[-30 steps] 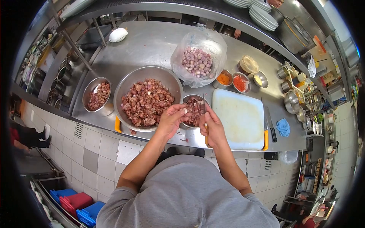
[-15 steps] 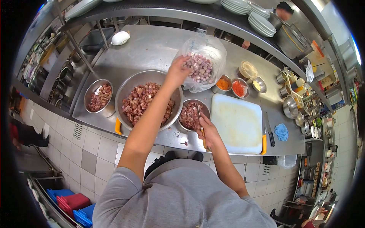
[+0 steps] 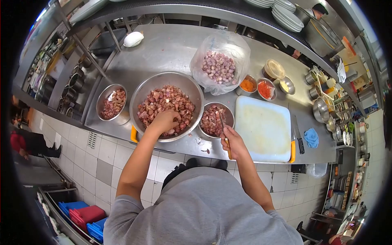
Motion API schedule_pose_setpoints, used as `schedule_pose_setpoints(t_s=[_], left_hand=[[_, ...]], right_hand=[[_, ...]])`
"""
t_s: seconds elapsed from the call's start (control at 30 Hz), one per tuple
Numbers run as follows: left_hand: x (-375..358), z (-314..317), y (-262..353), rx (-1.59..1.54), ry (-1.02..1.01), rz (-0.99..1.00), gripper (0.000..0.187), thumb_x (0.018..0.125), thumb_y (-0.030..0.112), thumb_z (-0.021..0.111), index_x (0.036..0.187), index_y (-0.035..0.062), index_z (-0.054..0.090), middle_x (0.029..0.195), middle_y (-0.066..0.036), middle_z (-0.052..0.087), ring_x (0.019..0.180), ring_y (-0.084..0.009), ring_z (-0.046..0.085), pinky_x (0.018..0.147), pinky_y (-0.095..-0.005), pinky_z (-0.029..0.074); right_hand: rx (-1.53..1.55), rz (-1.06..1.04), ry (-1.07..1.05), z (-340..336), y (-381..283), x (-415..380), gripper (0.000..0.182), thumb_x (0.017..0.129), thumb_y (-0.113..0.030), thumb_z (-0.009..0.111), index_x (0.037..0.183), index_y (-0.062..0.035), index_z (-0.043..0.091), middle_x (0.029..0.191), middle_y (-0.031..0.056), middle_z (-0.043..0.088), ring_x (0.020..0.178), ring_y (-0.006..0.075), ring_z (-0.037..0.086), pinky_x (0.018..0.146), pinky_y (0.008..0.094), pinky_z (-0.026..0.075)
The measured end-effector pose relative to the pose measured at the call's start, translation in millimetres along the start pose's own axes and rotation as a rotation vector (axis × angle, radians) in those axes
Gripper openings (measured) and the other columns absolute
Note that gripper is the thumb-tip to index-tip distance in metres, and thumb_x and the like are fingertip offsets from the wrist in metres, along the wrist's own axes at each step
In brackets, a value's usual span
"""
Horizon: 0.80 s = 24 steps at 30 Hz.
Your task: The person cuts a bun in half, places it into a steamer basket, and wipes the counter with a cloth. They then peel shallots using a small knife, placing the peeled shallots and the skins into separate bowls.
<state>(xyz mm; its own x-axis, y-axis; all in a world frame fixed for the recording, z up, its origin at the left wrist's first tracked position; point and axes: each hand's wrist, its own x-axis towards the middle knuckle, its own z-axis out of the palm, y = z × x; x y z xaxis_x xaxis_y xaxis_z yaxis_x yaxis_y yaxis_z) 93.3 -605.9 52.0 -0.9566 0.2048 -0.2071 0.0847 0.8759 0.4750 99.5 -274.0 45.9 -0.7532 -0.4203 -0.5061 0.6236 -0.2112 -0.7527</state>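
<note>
My left hand (image 3: 166,122) is down in a large steel bowl (image 3: 199,92) heaped with unpeeled reddish shallots (image 3: 179,100). Its fingers curl at the surface of the pile, and whatever they pinch is hidden. In my right hand (image 3: 234,141) is a small knife (image 3: 229,152) with a yellowish handle, its blade pointing up over the edge of a smaller steel bowl (image 3: 233,118). Shallot skins and scraps (image 3: 212,120) fill that smaller bowl. Behind them, an open clear plastic bag (image 3: 198,65) holds peeled shallots (image 3: 218,67).
Right of my knife hand lies a white cutting board (image 3: 263,128), with a large knife (image 3: 299,136) and blue cloth (image 3: 311,138) beyond. Another steel bowl (image 3: 100,107) of shallots stands left. Orange and red chopped food (image 3: 266,90) sits in containers behind the board. A plate shelf (image 3: 183,9) overhangs the back.
My left hand has moved from the bag of peeled shallots back and down into the large bowl. My right hand still holds the small knife by the smaller bowl. The view has shifted slightly.
</note>
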Motion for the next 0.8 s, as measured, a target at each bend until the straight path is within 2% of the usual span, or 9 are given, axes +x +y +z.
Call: schedule_pose_setpoints(t_s=[0.1, 0.17, 0.2, 0.27, 0.47, 0.6, 0.67, 0.73, 0.8], left_hand=[[6, -13, 4, -0.125, -0.082, -0.11, 0.026, 0.077, 0.014, 0.069, 0.102, 0.0091, 0.07, 0.115, -0.015, 0.064, 0.104, -0.0317, 0.061, 0.09, -0.0407, 0.047], [24, -22, 12, -0.024, 0.297, 0.083, 0.026, 0.08, 0.017, 0.069, 0.104, 0.0076, 0.069, 0.107, -0.016, 0.067, 0.099, -0.0322, 0.063, 0.087, -0.04, 0.049], [39, -26, 18, -0.016, 0.288, 0.091, 0.026, 0.08, 0.017, 0.069, 0.104, 0.0076, 0.069, 0.107, -0.016, 0.067, 0.099, -0.0322, 0.063, 0.087, -0.04, 0.049], [83, -31, 37, -0.197, 0.508, 0.069, 0.027, 0.082, 0.019, 0.068, 0.106, 0.0052, 0.069, 0.098, -0.018, 0.068, 0.092, -0.0341, 0.065, 0.083, -0.0403, 0.051], [227, -38, 83, -0.184, 0.559, 0.062, 0.028, 0.083, 0.023, 0.066, 0.105, 0.0051, 0.069, 0.093, -0.02, 0.069, 0.089, -0.036, 0.066, 0.081, -0.0424, 0.051], [297, -18, 73, 0.116, 0.574, 0.022, 0.027, 0.081, 0.028, 0.066, 0.1, 0.0079, 0.07, 0.096, -0.017, 0.069, 0.094, -0.0351, 0.065, 0.081, -0.0452, 0.051], [295, -21, 82, 0.079, 0.444, -0.099, 0.027, 0.08, 0.027, 0.066, 0.1, 0.009, 0.07, 0.097, -0.015, 0.07, 0.094, -0.0352, 0.065, 0.081, -0.0452, 0.052], [295, -17, 77, 0.028, 0.482, -0.087, 0.023, 0.08, 0.018, 0.067, 0.099, 0.0052, 0.07, 0.094, -0.015, 0.071, 0.093, -0.0309, 0.067, 0.079, -0.0417, 0.053], [295, -10, 57, -0.419, 0.517, 0.049, 0.023, 0.082, 0.009, 0.066, 0.104, 0.0021, 0.067, 0.095, -0.012, 0.071, 0.091, -0.0235, 0.068, 0.074, -0.0338, 0.053]], right_hand=[[-0.025, -0.01, -0.007, 6, -2, 4, 0.035, 0.102, -0.027, 0.048, 0.133, -0.0106, 0.045, 0.08, -0.0004, 0.049, 0.054, 0.0084, 0.042, 0.043, 0.0204, 0.029], [-0.068, -0.003, -0.016, 8, -1, 2, 0.038, 0.102, -0.027, 0.049, 0.135, -0.0095, 0.042, 0.08, -0.0002, 0.05, 0.055, 0.0085, 0.043, 0.043, 0.0206, 0.029], [-0.055, -0.007, -0.012, 7, 0, 0, 0.038, 0.102, -0.027, 0.049, 0.135, -0.0095, 0.042, 0.08, -0.0002, 0.05, 0.055, 0.0085, 0.043, 0.043, 0.0206, 0.029], [-0.069, 0.012, -0.031, 3, -1, -2, 0.044, 0.102, -0.028, 0.049, 0.141, -0.0109, 0.04, 0.08, -0.0011, 0.048, 0.057, 0.0077, 0.042, 0.045, 0.0215, 0.03], [-0.032, 0.021, -0.022, -14, -10, -11, 0.042, 0.101, -0.028, 0.05, 0.139, -0.0092, 0.045, 0.08, -0.0018, 0.046, 0.056, 0.0069, 0.041, 0.045, 0.0217, 0.031], [0.038, 0.009, -0.056, -32, -18, -18, 0.04, 0.102, -0.026, 0.05, 0.138, -0.0094, 0.046, 0.076, -0.0027, 0.044, 0.054, 0.0058, 0.039, 0.044, 0.0216, 0.031], [0.026, 0.026, -0.077, -49, -24, -18, 0.04, 0.102, -0.025, 0.049, 0.139, -0.0107, 0.044, 0.083, -0.0024, 0.046, 0.057, 0.0061, 0.04, 0.046, 0.0203, 0.029], [0.053, 0.036, -0.074, -62, -34, -15, 0.04, 0.102, -0.024, 0.048, 0.139, -0.0099, 0.044, 0.082, -0.0026, 0.046, 0.057, 0.006, 0.039, 0.046, 0.0202, 0.029], [0.044, 0.001, -0.084, -70, -47, -13, 0.041, 0.102, -0.024, 0.048, 0.14, -0.0098, 0.044, 0.08, -0.0027, 0.046, 0.057, 0.006, 0.039, 0.047, 0.0204, 0.03]])
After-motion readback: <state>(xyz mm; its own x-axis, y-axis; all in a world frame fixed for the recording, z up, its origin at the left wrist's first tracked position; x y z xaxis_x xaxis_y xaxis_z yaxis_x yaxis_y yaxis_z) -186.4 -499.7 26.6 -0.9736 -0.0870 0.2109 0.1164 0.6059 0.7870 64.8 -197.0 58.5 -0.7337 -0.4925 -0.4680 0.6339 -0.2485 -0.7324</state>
